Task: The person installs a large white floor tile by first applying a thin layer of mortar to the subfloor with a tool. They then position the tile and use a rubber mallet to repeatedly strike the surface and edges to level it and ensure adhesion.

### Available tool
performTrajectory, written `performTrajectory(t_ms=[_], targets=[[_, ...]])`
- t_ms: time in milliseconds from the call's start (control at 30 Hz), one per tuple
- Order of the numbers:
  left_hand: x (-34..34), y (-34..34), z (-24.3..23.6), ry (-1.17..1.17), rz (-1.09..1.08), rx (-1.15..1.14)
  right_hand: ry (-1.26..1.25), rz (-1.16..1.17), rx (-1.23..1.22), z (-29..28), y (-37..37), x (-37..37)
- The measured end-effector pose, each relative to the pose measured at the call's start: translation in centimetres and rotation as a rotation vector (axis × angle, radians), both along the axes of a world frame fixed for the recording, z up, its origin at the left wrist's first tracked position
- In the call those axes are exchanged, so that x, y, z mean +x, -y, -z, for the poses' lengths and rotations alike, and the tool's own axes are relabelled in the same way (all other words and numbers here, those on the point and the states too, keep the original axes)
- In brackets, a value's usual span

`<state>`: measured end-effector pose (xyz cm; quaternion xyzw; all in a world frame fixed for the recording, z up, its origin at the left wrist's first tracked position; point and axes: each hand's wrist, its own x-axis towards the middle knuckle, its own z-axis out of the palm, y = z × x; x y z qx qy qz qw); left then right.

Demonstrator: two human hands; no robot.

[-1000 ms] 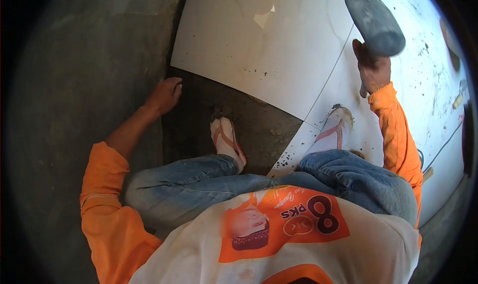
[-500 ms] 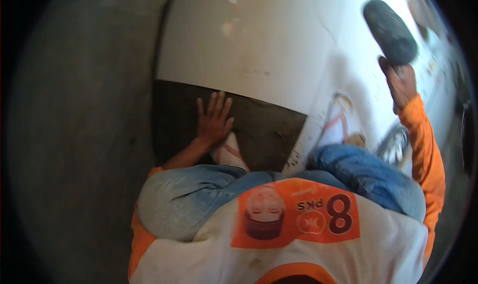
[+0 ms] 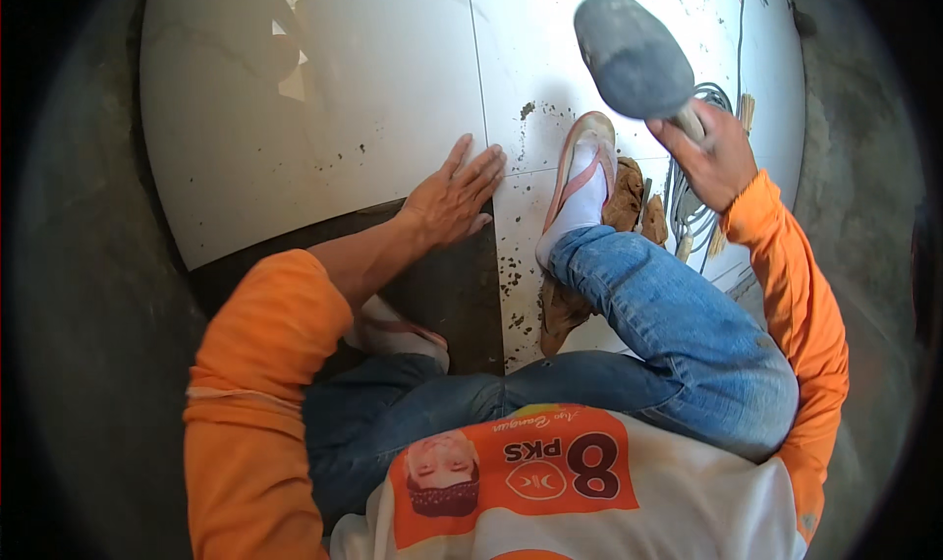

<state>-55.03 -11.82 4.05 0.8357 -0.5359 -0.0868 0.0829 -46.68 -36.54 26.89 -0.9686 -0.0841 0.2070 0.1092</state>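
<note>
My right hand [image 3: 717, 157] grips the handle of a rubber mallet [image 3: 634, 57], its dark head raised over the white floor tiles. My left hand [image 3: 454, 195] lies with fingers spread across the joint between two tiles. Under its palm is the near edge of the large white tile [image 3: 324, 98]; the fingertips reach the neighbouring tile [image 3: 521, 216] on the right. Just before that edge lies a dark grey unfinished patch [image 3: 442, 290], with my left foot in its sandal [image 3: 403, 334] on it.
My right foot in a sandal [image 3: 580, 167] stands on the tiles, beside brown crumpled material [image 3: 626, 196]. Farther right are a coiled cable [image 3: 712, 98] and a straw-coloured brush [image 3: 748, 113]. Dark crumbs [image 3: 511, 275] dot the tiles. Bare grey floor [image 3: 88, 216] borders the left.
My left hand has moved from the dark patch onto the tile joint, forward and to the right. The mallet stays raised in my right hand. The view has shifted and turned.
</note>
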Motion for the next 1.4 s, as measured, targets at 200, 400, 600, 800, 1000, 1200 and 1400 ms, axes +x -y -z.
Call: performTrajectory(t_ms=[200,400,600,800,1000,1200,1400], targets=[[-3.1,0.7,2.8,-0.079,-0.146,-0.048,-0.083,0.071,-0.044,1.2,3.4,-1.6],[-3.0,1.4,2.2,-0.071,-0.183,-0.003,-0.154,0.065,-0.1,1.4,1.6,1.0],[0.2,0.6,2.8,-0.012,-0.233,-0.031,-0.17,0.036,-0.064,2.0,0.0,3.8],[3.5,1.4,2.7,-0.018,-0.31,-0.023,-0.206,0.008,-0.071,5.0,-0.7,8.3],[10.7,1.7,3.6,-0.007,-0.52,-0.058,-0.202,-0.068,-0.042,7.7,-0.9,13.6],[15.1,-0.4,3.6,0.073,-0.672,0.041,-0.239,-0.097,-0.031,10.2,0.7,15.7],[10.3,-12.7,2.0,-0.053,-0.904,0.206,-0.19,-0.142,-0.012,11.4,1.5,13.9]])
